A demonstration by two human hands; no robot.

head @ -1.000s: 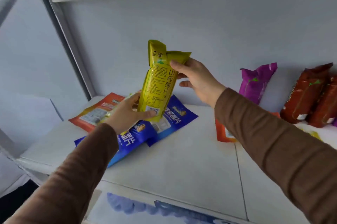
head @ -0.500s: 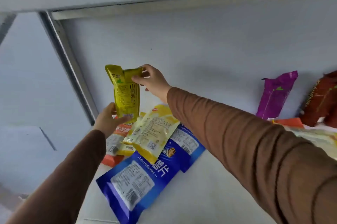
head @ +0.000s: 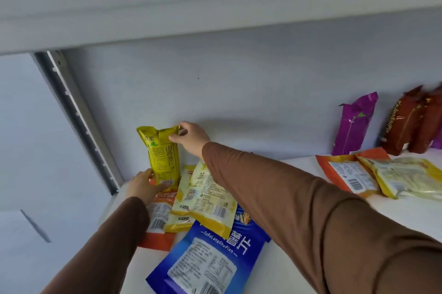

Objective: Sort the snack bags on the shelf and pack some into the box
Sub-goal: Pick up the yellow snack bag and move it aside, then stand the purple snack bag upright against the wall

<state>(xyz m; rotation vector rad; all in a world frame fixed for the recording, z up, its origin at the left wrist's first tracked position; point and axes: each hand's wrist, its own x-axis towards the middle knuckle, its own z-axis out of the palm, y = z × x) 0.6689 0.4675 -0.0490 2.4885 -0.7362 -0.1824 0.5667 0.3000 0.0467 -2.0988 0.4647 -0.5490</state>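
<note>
Both hands grip the tall yellow foil snack bag (head: pixel 163 157): right hand (head: pixel 191 137) pinches its top seal, left hand (head: pixel 143 186) holds its base. Its long axis stands upright in the white shelf's (head: pixel 299 200) back-left corner.

"dabolangshupian" on blue bag (head: pixel 210 255)

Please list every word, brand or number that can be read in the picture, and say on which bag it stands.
"DaBoLangShuPian": blue bag, lying flat, with large white Chinese characters.
"亚军" and "山药薄片": yellow-green bag, held upright by the left hand and right hand.
"脆": pale yellow bag, lying flat.
Vertical Latin lettering: brown bag, too blurred to read.
Barcodes, tables and fine print: too small to read.
</note>
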